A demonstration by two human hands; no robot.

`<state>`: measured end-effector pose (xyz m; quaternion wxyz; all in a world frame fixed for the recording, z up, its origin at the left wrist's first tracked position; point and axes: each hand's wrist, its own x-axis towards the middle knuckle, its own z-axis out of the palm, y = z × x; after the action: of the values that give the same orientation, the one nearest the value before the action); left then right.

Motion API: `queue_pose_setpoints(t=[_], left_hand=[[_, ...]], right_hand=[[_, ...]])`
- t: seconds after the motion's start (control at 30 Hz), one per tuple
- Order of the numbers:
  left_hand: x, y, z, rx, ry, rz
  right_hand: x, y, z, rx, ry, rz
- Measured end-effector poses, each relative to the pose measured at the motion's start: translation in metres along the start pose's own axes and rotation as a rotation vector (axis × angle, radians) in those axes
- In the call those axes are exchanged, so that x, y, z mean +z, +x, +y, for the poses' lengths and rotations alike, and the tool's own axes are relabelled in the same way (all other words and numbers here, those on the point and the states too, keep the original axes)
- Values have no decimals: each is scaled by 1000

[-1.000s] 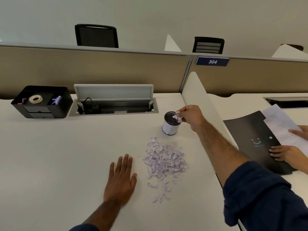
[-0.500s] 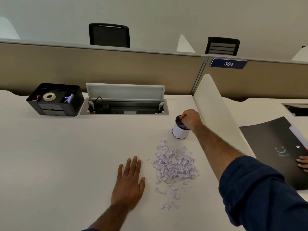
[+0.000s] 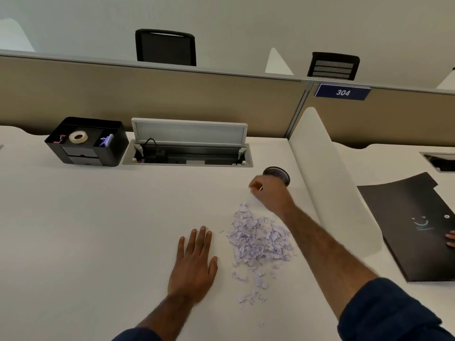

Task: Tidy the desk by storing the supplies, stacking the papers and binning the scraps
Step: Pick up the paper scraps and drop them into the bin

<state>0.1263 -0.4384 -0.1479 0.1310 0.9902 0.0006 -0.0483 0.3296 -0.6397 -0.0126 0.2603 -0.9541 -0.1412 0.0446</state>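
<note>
A heap of torn lilac paper scraps (image 3: 258, 239) lies on the white desk (image 3: 98, 230). Behind it stands a small round bin (image 3: 277, 174) with a dark mesh rim, half hidden by my right hand (image 3: 269, 194). That hand hovers just in front of the bin, over the far edge of the heap, knuckles up and fingers curled under; what is in them is hidden. My left hand (image 3: 194, 262) rests flat on the desk left of the scraps, fingers spread, holding nothing.
A black desk organiser (image 3: 108, 153) at the back left holds a tape roll (image 3: 78, 137) and a purple clip (image 3: 107, 140). A cable tray (image 3: 188, 157) with its lid up sits beside it. A white divider (image 3: 327, 173) stands on the right, a black folder (image 3: 413, 225) with another person's fingers (image 3: 451, 241) beyond.
My right hand has pulled back from the bin's mouth towards the far edge of the scrap heap. The view has tilted. My left hand has stayed flat.
</note>
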Motion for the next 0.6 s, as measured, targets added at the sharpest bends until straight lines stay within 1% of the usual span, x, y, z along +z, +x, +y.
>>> queue_pose_setpoints(t=[0.07,0.17,0.3,0.4,0.53,0.6], left_hand=[[-2,-1,0,-1,-6,-15],[-5,-1,2,-2,-17,-19],[-8,-1,3,-5,-6,-37],[-7,-1,3,-4,3,-43],[-8,-1,3,-1,6,-45],[-8,-2,3,-4,9,-55]], right_hand=[[26,-16,2,-9,-64,-180],[52,-28,7,17,-205,-367],[65,-37,8,4,-350,-473],[64,-43,8,-38,-291,-480],[47,-41,11,-5,-203,-312],[41,-40,13,5,-156,-289]])
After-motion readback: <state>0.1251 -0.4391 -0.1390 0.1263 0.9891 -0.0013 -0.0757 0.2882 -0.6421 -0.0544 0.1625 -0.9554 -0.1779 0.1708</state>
